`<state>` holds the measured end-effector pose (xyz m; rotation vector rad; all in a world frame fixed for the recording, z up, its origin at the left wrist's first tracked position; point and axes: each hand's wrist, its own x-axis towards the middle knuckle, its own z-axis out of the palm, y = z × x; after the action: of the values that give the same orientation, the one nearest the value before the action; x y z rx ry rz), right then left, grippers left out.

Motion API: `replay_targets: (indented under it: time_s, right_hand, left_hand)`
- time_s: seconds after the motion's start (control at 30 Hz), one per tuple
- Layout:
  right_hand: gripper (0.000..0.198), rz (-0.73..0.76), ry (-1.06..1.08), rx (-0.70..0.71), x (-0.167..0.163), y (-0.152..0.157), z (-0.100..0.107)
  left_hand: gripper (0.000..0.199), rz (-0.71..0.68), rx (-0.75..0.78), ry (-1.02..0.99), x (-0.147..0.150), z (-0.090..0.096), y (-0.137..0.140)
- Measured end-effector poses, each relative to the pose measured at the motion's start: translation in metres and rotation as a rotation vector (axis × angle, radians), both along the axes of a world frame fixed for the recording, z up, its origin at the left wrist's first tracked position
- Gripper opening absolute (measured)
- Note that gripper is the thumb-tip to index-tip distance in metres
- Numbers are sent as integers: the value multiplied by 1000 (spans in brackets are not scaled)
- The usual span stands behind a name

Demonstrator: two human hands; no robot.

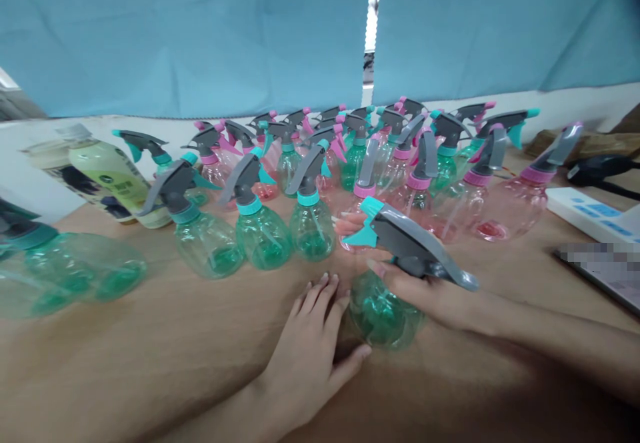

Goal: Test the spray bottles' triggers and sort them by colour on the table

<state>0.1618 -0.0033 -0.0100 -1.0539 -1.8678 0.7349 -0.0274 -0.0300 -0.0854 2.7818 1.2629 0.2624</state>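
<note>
My right hand [415, 290] is closed around the neck of a green spray bottle [385, 316] with a grey and turquoise trigger head. The bottle leans, its nozzle pointing up and left. Beside it, my left hand [315, 336] lies palm down on the wooden table [165, 363], fingers stretched out and thumb near the bottle's base. Just beyond the hands stand green spray bottles [313, 230] with turquoise collars. To their right are pink spray bottles [510, 203] with pink collars. Part of the nearest pink bottle is hidden behind my right hand.
More green and pink spray bottles crowd the back. Two labelled bottles [113, 176] stand at the left, and other green bottles [100, 270] at the left edge. A white device [585, 213], a dark flat device [607, 270] and a black object [600, 170] lie right. A blue cloth [210, 36] hangs behind.
</note>
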Motion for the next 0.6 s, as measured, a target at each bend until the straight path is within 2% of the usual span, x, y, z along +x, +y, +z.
replay_targets:
  time_s: [0.1,0.33,0.6]
  right_hand:
    - [19,35,-16,-32,0,1,-4]
    - [16,20,-24,22,2,2,-7]
    - [24,37,-27,-14,4,3,-12]
  left_hand:
    - [63,-2,-6,12,0,1,0]
    - [63,-7,14,11,-1,0,0]
    - [62,-2,17,1,0,0,0]
